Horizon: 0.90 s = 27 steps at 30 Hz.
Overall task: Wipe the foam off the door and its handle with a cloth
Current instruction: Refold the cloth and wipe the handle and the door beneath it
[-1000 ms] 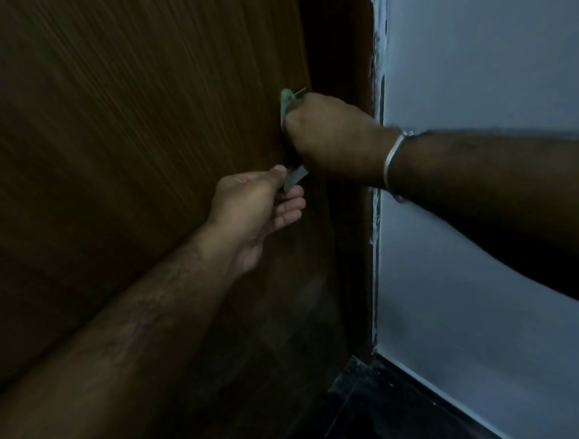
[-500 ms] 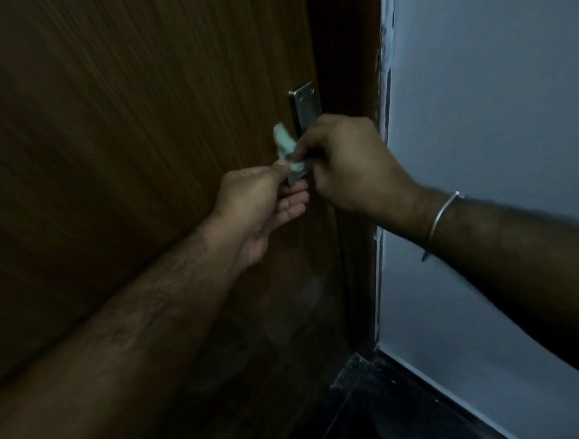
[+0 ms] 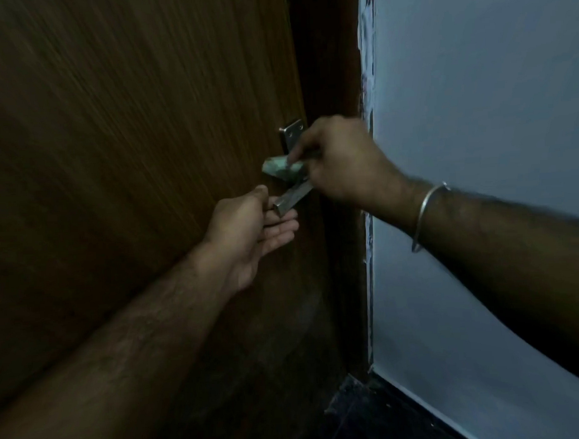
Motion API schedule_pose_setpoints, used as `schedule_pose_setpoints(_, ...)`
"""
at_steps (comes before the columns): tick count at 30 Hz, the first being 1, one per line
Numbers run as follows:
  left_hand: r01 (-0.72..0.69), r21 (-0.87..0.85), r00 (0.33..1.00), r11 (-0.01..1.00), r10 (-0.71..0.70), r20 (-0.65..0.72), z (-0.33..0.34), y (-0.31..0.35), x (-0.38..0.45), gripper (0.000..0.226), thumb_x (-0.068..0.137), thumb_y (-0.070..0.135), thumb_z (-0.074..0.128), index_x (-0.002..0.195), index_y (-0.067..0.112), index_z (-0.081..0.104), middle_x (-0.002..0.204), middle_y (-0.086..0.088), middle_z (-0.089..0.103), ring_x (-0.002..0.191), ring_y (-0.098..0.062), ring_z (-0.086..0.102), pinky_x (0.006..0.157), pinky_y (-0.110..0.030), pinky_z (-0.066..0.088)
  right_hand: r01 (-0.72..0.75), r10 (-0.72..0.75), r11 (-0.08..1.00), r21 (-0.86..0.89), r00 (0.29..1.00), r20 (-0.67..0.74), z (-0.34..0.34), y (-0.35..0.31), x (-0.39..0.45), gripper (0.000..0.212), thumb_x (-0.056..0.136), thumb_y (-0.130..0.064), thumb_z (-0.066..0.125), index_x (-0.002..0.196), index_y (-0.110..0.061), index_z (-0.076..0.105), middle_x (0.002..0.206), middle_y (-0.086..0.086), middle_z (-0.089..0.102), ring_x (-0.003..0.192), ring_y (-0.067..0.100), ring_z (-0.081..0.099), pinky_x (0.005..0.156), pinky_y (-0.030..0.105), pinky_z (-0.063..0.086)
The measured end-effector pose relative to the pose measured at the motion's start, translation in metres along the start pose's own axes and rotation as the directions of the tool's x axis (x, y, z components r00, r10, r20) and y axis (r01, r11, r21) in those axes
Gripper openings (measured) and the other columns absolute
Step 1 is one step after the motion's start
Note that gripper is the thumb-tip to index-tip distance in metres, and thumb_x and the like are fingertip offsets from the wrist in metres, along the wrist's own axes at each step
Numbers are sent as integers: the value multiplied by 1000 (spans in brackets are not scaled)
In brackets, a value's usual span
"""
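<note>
A dark brown wooden door (image 3: 131, 142) fills the left of the view. Near its right edge sits a metal handle plate (image 3: 291, 134) with a lever handle (image 3: 292, 198) pointing down-left. My left hand (image 3: 249, 227) pinches the free end of the lever between thumb and fingers. My right hand (image 3: 342, 161), with a metal bangle on its wrist, grips a small pale green cloth (image 3: 280, 168) bunched against the plate just above the lever. No foam can be made out in the dim light.
A dark door frame (image 3: 329, 86) runs up beside the door's edge. A pale blue wall (image 3: 475, 114) with chipped paint along its edge fills the right. Dark floor (image 3: 370, 420) shows at the bottom.
My right hand has slid down the plate with the cloth, from its top to just above the lever, uncovering the plate's upper end. My left hand stays on the lever's end.
</note>
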<state>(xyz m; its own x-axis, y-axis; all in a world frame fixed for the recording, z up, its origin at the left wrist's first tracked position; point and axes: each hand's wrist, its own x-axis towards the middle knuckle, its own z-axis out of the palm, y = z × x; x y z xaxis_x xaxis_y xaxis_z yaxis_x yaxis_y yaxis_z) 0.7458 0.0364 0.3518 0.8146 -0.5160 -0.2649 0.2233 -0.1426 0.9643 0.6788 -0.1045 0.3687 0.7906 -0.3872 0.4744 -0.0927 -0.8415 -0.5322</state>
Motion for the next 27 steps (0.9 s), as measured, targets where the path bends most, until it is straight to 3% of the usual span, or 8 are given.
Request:
schedule_pose_setpoints(2, 4, 3, 1000, 1000, -4, -2, -1, -1, -1, 30, 104, 33, 42, 97, 15, 65, 87, -9, 78, 82, -18, 76, 72, -32, 60, -49, 44, 994, -96, 998, -52, -1, 6, 9, 23, 88, -5, 64, 108, -15, 68, 125, 2, 59, 109, 11, 56, 86, 18, 48)
schedule_pose_setpoints(4, -13, 11, 1000, 1000, 13, 1, -1, -3, -2, 28, 104, 33, 43, 99, 16, 64, 89, -9, 78, 82, -18, 76, 71, -31, 60, 5, 8, 980, -196, 998, 64, 5, 6, 10, 25, 87, -8, 66, 112, -12, 66, 127, 7, 58, 110, 18, 58, 89, 25, 50)
schedule_pose_setpoints(8, 14, 17, 1000, 1000, -14, -9, -2, 0, -5, 28, 104, 32, 43, 103, 15, 65, 96, -10, 76, 88, -20, 75, 77, -35, 60, 28, -5, 976, -216, 994, 106, 7, 7, -2, 17, 86, -12, 67, 101, -20, 68, 113, -2, 61, 92, 5, 55, 72, 16, 43)
schedule_pose_setpoints(11, -11, 94, 1000, 996, 12, -6, -2, 6, -10, 24, 103, 29, 48, 111, 15, 66, 99, -8, 74, 89, -20, 74, 78, -34, 61, -241, 280, 935, 259, 951, -127, 18, 23, -33, 25, 86, -7, 68, 79, -31, 69, 88, -15, 67, 80, 1, 63, 72, 20, 55)
schedule_pose_setpoints(14, -94, 178, 994, 979, 102, -35, -3, 5, -10, 21, 101, 26, 51, 113, 19, 67, 101, -2, 70, 90, -15, 73, 78, -30, 62, -250, 558, 706, 663, 772, -303, 42, 30, -40, 22, 86, -4, 69, 96, -23, 73, 98, -8, 71, 92, 10, 69, 83, 34, 60)
schedule_pose_setpoints(18, -129, 246, 989, 961, 143, -39, -3, 2, -12, 28, 102, 38, 46, 105, 23, 70, 104, 0, 73, 95, -16, 71, 86, -35, 57, -128, 375, 830, 542, 848, -373, 74, 2, -45, 28, 88, -4, 65, 106, -23, 69, 111, -11, 64, 98, -3, 59, 84, 3, 47)
schedule_pose_setpoints(22, -122, 214, 989, 969, 136, -56, -2, 3, -19, 40, 102, 49, 37, 98, 23, 67, 102, -2, 74, 98, -21, 70, 91, -42, 54, 54, 41, 912, 407, 974, -221, 81, -5, -71, 23, 89, -6, 65, 105, -22, 71, 105, -19, 57, 98, -10, 55, 85, 2, 44)
schedule_pose_setpoints(27, -78, 207, 994, 975, 91, -53, -3, 12, -19, 53, 103, 53, 29, 120, 16, 64, 117, -7, 68, 102, -24, 68, 89, -39, 53, -220, 515, 700, 679, 815, -267, 53, 23, -39, 20, 90, -9, 67, 103, -22, 73, 120, -2, 64, 109, 10, 61, 93, 27, 55)
